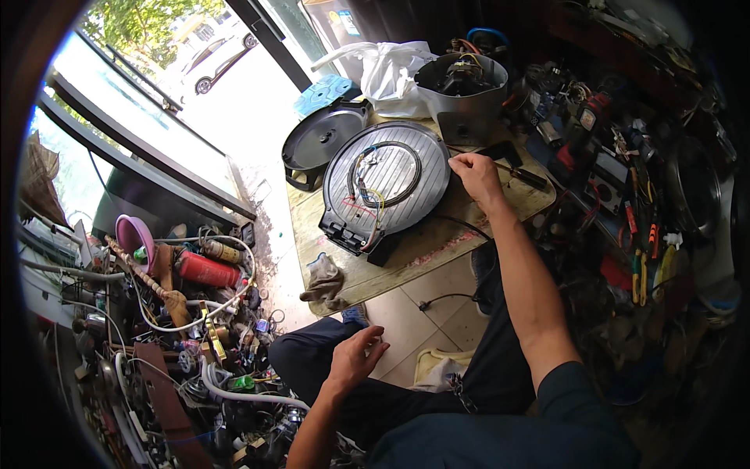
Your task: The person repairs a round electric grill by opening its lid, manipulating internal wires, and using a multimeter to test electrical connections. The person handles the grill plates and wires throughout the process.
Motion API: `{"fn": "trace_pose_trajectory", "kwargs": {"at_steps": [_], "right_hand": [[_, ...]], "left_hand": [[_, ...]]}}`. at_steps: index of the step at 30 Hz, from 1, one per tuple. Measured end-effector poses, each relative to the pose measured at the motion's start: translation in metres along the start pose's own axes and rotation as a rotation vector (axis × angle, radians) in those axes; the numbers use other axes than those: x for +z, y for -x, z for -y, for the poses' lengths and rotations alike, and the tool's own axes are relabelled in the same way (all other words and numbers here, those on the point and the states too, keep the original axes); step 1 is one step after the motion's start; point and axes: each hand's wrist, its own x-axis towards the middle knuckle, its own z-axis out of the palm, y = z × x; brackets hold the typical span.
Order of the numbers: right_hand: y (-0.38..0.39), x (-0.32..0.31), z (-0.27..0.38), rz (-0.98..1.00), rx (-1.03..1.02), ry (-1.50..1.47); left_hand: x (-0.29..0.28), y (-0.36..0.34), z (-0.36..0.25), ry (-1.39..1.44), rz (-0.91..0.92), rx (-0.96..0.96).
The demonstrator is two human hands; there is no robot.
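Note:
A round, ribbed electric griddle plate point(383, 211) lies on a worn board table. Its underside faces up, with a ring-shaped heating element point(414, 176), coloured wires point(375, 205) and a black hinge part point(344, 234) at its near edge. At the plate's right rim is my right hand point(478, 178), thumb and fingers pinched together; what they hold, if anything, is too small to make out. A screwdriver with a dark handle point(531, 179) lies just beside that hand. Above my left knee, my left hand point(357, 358) hovers with loosely bent fingers, holding nothing.
Behind the plate sit a black round pan point(324, 139), a white plastic bag point(394, 74) and a grey pot-shaped housing point(465, 102) with wires. A grey glove point(323, 281) lies at the table's near-left corner. Tools and parts crowd the right; a red cylinder point(207, 270) and clutter fill the left.

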Motion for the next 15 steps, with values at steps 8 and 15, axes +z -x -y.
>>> {"fn": "trace_pose_trajectory", "kwargs": {"at_steps": [8, 15], "right_hand": [[-0.014, 0.007, -0.018, 0.013, 0.007, -0.071], [-0.013, 0.004, -0.010, 0.006, 0.005, -0.041]], "left_hand": [[-0.006, -0.001, -0.012, -0.056, 0.014, 0.087], [-0.008, -0.003, -0.005, -0.112, 0.027, 0.120]]}}
